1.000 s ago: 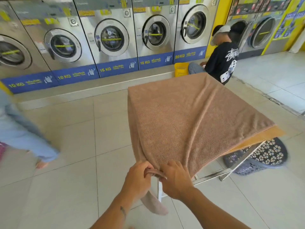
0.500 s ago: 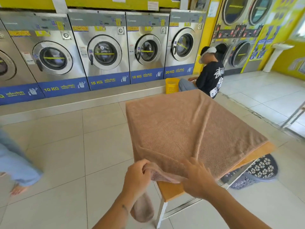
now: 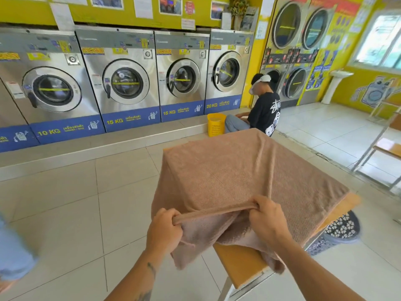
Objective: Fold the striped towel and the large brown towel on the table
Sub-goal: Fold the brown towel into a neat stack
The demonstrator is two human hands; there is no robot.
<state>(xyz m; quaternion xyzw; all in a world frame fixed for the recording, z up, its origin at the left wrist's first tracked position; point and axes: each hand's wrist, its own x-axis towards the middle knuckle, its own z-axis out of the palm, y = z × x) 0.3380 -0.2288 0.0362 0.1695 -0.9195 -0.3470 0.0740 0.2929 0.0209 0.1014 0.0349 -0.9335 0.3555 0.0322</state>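
Note:
The large brown towel [image 3: 245,170] lies spread over most of the wooden table [image 3: 243,266], hanging off its left side. My left hand [image 3: 165,230] and my right hand [image 3: 265,220] each grip the towel's near hem, pulled taut between them and lifted above the table's near corner. A loose flap of towel droops below my hands. No striped towel is visible.
A dark plastic laundry basket [image 3: 338,233] stands on the floor right of the table. A person [image 3: 263,111] sits on the ledge beyond it beside a yellow basket [image 3: 216,124]. Washing machines [image 3: 128,81] line the back wall. Another person's blue clothing [image 3: 13,255] shows at far left.
My hands have moved apart along the hem and lifted it, stretching the edge tight. The near table corner is now uncovered. The view has tilted upward.

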